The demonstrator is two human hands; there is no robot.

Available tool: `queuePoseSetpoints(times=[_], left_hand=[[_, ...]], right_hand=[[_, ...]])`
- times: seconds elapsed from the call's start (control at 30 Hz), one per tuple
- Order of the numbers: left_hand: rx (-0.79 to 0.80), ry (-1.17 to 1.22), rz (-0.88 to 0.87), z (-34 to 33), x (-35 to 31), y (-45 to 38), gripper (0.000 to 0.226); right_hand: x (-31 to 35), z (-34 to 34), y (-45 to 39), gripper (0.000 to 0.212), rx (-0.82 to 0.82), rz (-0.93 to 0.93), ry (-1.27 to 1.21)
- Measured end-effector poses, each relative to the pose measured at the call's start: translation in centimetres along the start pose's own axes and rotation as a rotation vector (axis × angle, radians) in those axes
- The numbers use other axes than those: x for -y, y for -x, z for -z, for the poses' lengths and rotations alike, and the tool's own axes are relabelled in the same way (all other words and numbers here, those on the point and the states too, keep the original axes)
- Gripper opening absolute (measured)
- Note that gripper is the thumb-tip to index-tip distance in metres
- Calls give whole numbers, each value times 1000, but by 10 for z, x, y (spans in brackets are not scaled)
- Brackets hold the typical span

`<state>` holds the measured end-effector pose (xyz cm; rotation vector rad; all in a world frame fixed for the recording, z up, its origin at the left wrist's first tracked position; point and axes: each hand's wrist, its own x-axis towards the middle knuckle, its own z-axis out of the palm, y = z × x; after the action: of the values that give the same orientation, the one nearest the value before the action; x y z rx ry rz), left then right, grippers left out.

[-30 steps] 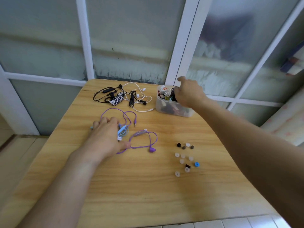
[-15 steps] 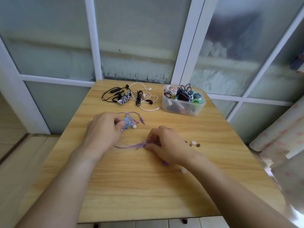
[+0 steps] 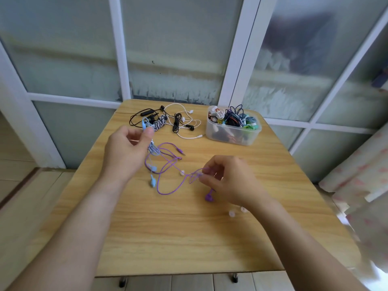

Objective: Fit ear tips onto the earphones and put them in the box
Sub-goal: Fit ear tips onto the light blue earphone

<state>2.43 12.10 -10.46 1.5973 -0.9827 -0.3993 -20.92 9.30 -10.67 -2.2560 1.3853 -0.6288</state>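
The purple earphones (image 3: pixel 168 181) lie loosely looped on the middle of the wooden table (image 3: pixel 189 238), their cord running roughly left to right from a tangle under the left hand toward the right hand. Their plug (image 3: pixel 182 152) points toward the far right, just beyond the loops. 1 purple earbud (image 3: pixel 209 196) hangs just below the right hand, its tip pointing down toward the near edge.

The right hand (image 3: pixel 228 181) pinches the purple cord between thumb and forefinger, the other fingers curled close above it. The left hand (image 3: pixel 128 152) is raised a little over the table, thumb and forefinger pressed together on the cord of the light blue earphones (image 3: pixel 152 164), which dangle beneath it and mingle with the purple loops; 1 blue earbud (image 3: pixel 152 181) rests on the table near the left wrist.

At the far right stands the clear plastic box (image 3: pixel 233 133), heaped with earphones of several colours. Left of it, along the far edge, lie black earphones (image 3: pixel 142 116), white earphones (image 3: pixel 184 122) and a black-and-white striped bundle (image 3: pixel 158 124), tangled together. 2 pale ear tips (image 3: pixel 232 213) show just beside the right wrist, slightly blurred; whether more lie under the forearm cannot be told. Frosted window panes (image 3: pixel 174 49) rise behind the table.
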Motion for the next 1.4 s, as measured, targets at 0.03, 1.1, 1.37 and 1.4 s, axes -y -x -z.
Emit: queuePoseSetpoints(times=[0.03, 1.1, 1.37, 1.4], left_hand=[[-20, -48, -11, 1, 0, 0, 31], [-14, 701, 334, 14, -11, -8, 15], [546, 1081, 247, 13, -44, 16, 8], [586, 1097, 250, 12, -47, 19, 10]], right_hand=[[-1, -1, -1, 12, 4, 0, 4], [21, 0, -10, 23, 268, 25, -52], [38, -6, -4, 93, -7, 188, -453], [41, -8, -3, 100, 10, 207, -450]])
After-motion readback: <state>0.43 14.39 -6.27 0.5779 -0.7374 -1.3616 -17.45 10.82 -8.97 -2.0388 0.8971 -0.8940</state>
